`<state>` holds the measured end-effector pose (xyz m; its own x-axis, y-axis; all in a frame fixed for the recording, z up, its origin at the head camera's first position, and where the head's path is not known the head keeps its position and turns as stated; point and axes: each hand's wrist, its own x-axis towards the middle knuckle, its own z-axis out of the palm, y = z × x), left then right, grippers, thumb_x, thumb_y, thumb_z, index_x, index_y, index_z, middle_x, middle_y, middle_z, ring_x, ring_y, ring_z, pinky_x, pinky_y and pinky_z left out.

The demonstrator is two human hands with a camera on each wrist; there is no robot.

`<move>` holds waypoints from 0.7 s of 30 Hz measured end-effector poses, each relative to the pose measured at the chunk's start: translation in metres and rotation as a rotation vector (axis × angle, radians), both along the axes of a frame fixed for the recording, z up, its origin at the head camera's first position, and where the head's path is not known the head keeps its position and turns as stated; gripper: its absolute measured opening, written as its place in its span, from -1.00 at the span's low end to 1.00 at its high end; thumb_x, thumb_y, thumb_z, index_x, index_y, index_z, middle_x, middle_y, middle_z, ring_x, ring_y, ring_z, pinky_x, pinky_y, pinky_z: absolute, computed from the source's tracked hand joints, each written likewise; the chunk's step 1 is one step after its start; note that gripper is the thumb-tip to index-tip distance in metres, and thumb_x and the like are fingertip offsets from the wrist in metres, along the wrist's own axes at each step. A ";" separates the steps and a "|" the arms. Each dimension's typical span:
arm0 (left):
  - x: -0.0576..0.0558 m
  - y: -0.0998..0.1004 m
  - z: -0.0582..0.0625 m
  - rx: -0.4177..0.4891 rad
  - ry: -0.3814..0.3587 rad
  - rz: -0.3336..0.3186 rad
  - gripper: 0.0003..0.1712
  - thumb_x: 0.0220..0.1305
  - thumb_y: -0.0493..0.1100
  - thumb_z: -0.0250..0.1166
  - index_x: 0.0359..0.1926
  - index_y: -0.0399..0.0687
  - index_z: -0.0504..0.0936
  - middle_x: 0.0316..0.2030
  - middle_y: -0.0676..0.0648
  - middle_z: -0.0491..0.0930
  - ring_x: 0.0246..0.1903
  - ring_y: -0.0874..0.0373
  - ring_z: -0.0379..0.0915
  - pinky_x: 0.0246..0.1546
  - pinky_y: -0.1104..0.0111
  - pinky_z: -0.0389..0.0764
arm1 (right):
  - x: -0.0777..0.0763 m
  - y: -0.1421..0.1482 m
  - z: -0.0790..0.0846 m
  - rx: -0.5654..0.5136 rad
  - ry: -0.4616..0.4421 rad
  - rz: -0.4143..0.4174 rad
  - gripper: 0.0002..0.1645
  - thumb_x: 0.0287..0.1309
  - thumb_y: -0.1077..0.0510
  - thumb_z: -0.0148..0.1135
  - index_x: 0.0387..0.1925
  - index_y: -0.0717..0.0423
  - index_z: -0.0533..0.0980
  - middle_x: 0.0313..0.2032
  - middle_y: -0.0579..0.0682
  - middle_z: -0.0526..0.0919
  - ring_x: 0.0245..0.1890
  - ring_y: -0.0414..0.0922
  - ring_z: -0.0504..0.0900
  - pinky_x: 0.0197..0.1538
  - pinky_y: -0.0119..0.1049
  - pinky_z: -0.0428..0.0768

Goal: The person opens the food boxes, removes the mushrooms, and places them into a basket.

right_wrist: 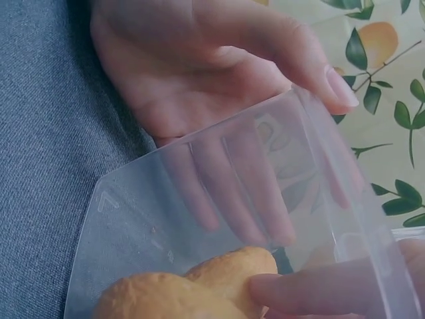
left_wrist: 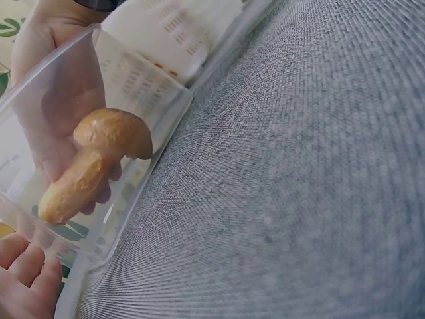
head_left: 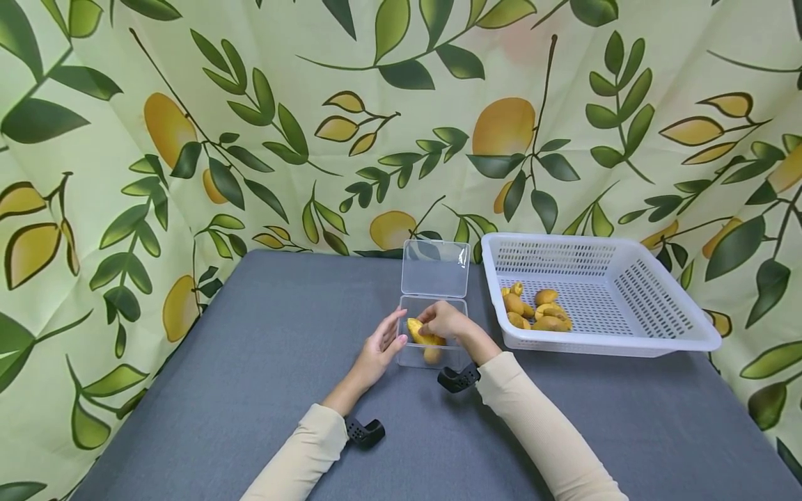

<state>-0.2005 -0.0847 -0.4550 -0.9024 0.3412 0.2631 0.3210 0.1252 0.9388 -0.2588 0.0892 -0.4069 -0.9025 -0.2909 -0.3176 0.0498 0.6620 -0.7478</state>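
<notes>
A clear plastic box (head_left: 410,358) stands on the table with its lid (head_left: 435,270) raised at the back. My left hand (head_left: 379,344) rests along the box's left side, fingers nearly straight outside the wall and thumb by the rim. Inside the box, my right hand (head_left: 443,320) pinches a long golden-brown, bread-like piece (left_wrist: 76,189), its fingertips partly hidden behind it. Against that piece sits a rounder, bun-like piece (left_wrist: 113,134). Both show through the clear wall in the left wrist view.
Right of the box is a white perforated plastic basket (head_left: 651,339), with several similar golden-brown pieces (head_left: 550,313) at its left end. A grey cloth covers the table (head_left: 263,334). Behind hangs a leaf-and-fruit patterned curtain (head_left: 282,188).
</notes>
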 end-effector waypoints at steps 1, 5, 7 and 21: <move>0.000 0.000 0.000 0.000 0.002 0.001 -0.44 0.35 -0.27 0.01 0.34 -0.25 0.15 0.41 -0.33 0.00 0.40 -0.14 0.01 0.39 0.11 0.13 | 0.000 0.000 0.000 -0.002 0.001 0.003 -0.69 0.05 0.33 0.17 -0.12 0.33 0.57 -0.19 0.18 0.65 -0.36 -0.14 0.51 -0.34 -0.43 0.54; -0.002 0.001 -0.005 0.016 0.028 0.010 -0.45 0.34 -0.30 0.01 0.33 -0.26 0.17 0.39 -0.37 0.03 0.38 -0.17 0.02 0.37 0.08 0.14 | -0.001 0.000 -0.001 0.005 0.003 -0.005 -0.69 0.05 0.33 0.17 -0.11 0.32 0.57 -0.18 0.17 0.65 -0.35 -0.14 0.52 -0.37 -0.45 0.53; -0.006 0.002 -0.012 0.025 0.046 0.018 -0.45 0.33 -0.31 0.02 0.32 -0.24 0.19 0.38 -0.36 0.06 0.38 -0.17 0.03 0.37 0.08 0.15 | -0.001 0.000 -0.001 -0.005 -0.004 -0.017 -0.68 0.06 0.33 0.16 -0.10 0.32 0.56 -0.18 0.18 0.65 -0.35 -0.15 0.53 -0.36 -0.44 0.56; -0.014 0.002 -0.026 0.057 0.054 0.020 -0.44 0.32 -0.25 0.06 0.33 -0.12 0.20 0.39 -0.28 0.11 0.39 -0.13 0.04 0.38 0.08 0.14 | 0.001 0.001 0.011 -0.067 0.030 -0.061 -0.67 0.07 0.31 0.16 -0.09 0.35 0.55 -0.23 0.19 0.65 -0.42 -0.19 0.50 -0.42 -0.50 0.54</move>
<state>-0.2147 -0.0832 -0.4811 -0.8927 0.3067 0.3301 0.3695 0.0790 0.9259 -0.2575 0.0903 -0.3959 -0.9280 -0.2544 -0.2722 0.0659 0.6070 -0.7920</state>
